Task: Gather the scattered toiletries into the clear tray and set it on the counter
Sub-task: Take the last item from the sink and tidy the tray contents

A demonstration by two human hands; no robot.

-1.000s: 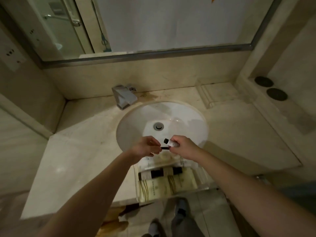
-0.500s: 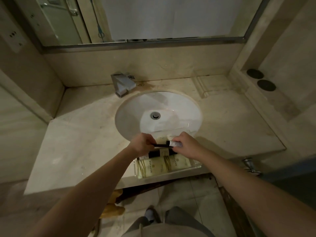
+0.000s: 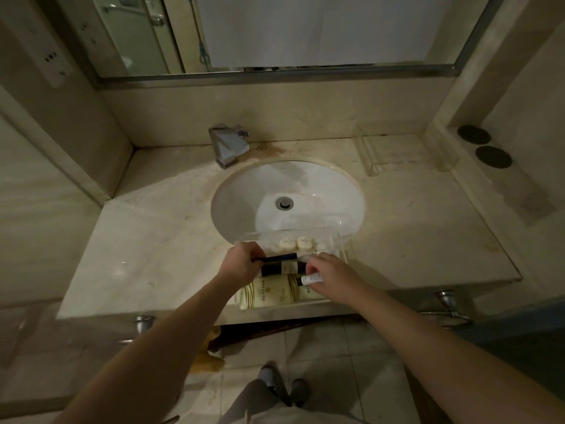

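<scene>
— Holding what in your left hand?
— You pinch a thin dark stick by its end, laid across the clear tray.
— And your right hand?
— It grips a small white tube over the tray's near right part.
— Where is the tray?
— On the counter at the front edge, its far end overhanging the sink. Cream packets, a dark bottle and round caps lie inside.

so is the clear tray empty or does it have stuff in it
Not empty. The clear tray holds round white caps, a dark bottle and cream packets.
</scene>
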